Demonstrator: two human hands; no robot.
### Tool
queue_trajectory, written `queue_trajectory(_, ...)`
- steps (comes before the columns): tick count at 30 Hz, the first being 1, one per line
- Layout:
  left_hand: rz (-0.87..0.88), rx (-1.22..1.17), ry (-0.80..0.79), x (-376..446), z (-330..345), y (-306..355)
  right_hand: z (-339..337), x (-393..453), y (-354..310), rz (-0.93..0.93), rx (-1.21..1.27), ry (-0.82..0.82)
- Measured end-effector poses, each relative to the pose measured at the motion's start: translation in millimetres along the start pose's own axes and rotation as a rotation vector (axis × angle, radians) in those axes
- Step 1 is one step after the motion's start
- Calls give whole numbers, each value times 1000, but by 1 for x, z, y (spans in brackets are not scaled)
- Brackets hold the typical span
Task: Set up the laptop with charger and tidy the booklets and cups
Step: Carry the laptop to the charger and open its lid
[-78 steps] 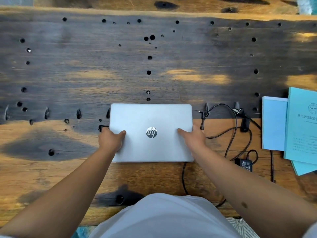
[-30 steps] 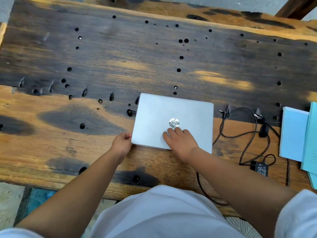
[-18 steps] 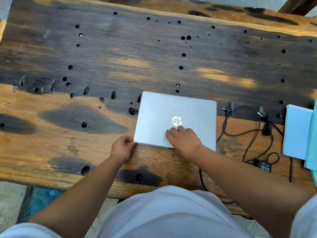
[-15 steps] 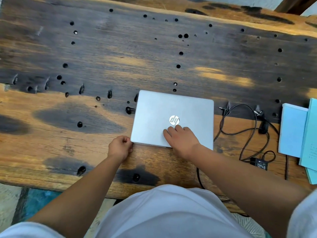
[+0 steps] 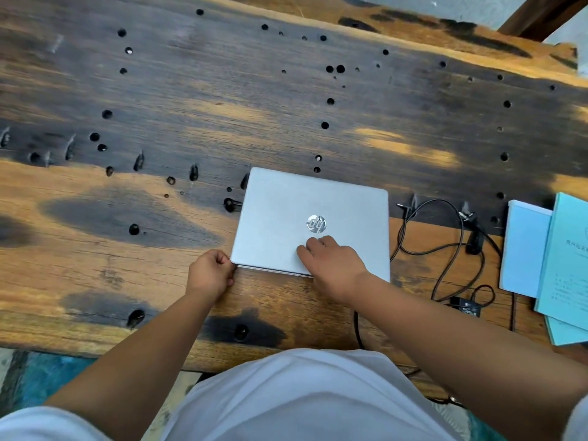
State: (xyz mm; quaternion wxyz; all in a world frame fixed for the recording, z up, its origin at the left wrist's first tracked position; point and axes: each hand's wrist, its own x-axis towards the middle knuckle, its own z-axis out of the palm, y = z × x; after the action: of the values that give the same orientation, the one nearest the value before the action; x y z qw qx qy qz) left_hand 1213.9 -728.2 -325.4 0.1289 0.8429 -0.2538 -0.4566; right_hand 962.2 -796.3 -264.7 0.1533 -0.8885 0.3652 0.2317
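Head view shows the closed laptop (image 5: 313, 222) lying flat near the table's (image 5: 127, 256) near edge. Left hand (image 5: 211, 273) curls loosely at its near-left corner; right hand (image 5: 332, 261) rests flat on the lid, gripping nothing. Lifting from one corner could twist or skid the laptop toward the cable (image 5: 445, 246) lying to its right.

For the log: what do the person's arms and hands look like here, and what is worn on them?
Both forearms are bare down to the left hand and right hand: no gloves, watch, rings or bracelets visible. White short sleeves show at the bottom corners, matching the white top.
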Motion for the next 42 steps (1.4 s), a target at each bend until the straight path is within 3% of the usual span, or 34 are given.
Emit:
queue_trajectory(14, -34, -19, -19, -2, -1, 8, -69, -16, 31, -31, 188, 3)
queue_trajectory(22, -45, -88, -65, 6, -2, 6, -133, -11, 71, -12, 244, 138)
queue_trajectory(33, -66, -82, -54, 6, -2, 6, -169, 4, 106, 169, 493, 418)
queue_trajectory(42, -79, -63, -51, 8, -2, 6, -186, 41, 142, 250, 558, 485)
